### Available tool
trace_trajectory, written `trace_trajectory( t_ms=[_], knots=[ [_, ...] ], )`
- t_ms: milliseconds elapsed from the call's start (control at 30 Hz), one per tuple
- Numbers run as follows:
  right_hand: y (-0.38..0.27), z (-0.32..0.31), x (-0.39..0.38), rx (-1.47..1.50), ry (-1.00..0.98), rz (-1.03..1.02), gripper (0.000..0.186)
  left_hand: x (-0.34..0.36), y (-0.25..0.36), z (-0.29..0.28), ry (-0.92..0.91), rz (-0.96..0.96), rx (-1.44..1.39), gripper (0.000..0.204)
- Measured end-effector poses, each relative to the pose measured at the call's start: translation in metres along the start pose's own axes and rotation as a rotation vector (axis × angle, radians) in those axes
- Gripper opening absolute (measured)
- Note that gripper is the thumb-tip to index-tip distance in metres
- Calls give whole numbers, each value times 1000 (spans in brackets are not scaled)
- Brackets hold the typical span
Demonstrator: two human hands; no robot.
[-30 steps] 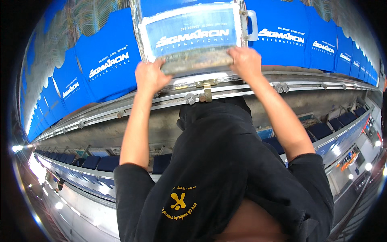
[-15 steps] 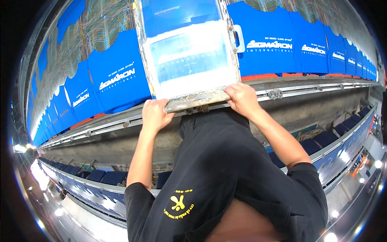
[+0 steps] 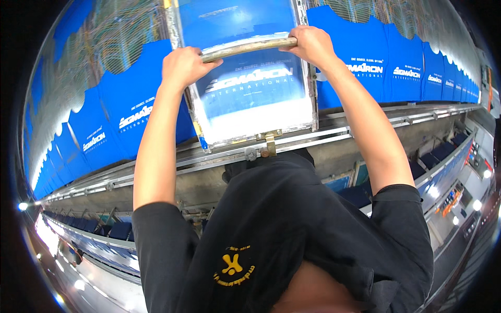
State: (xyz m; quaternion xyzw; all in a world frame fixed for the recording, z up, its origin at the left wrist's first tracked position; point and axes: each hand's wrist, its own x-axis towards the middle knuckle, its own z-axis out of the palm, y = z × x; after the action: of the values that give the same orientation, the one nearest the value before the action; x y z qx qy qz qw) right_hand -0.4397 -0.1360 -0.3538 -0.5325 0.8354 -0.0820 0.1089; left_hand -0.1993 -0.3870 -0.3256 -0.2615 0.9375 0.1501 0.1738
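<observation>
My left hand [image 3: 185, 68] and my right hand [image 3: 313, 46] are both closed on a long, worn squeegee [image 3: 248, 48], one at each end. It lies crosswise over the middle of a printing screen, whose metal frame [image 3: 196, 116] is smeared with white and yellow. White lettering shows through the blue mesh on the near side of the squeegee. A bright white band of ink or glare [image 3: 261, 117] covers the screen's near end. Beneath and beside the screen lie blue fabric pieces [image 3: 143, 78]. What is under the squeegee's blade is hidden.
A metal rail [image 3: 334, 136] with bolts runs along the table's near edge, and a brass-coloured bracket [image 3: 270, 143] at the frame's near end meets it. Printed blue pieces line the table on both sides. Behind me, a second long row holds dark pads [image 3: 121, 230].
Both hands have pushed the squeegee away from me, from the screen's near end to its middle. My arms are stretched farther out, and the lettering in the mesh shows more clearly.
</observation>
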Motion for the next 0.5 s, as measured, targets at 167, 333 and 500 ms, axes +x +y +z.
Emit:
trace_trajectory(
  t_ms=[167,333,500],
  knots=[
    [-6,1,-1,-39,-25,62,40,4,-3,1,5,-9,-3,70],
    [-6,3,-8,-17,38,35,30,-3,-1,9,27,-14,-9,68],
    [-33,34,-111,41,45,42,29,-93,11,66,41,41,23,57]
  ],
)
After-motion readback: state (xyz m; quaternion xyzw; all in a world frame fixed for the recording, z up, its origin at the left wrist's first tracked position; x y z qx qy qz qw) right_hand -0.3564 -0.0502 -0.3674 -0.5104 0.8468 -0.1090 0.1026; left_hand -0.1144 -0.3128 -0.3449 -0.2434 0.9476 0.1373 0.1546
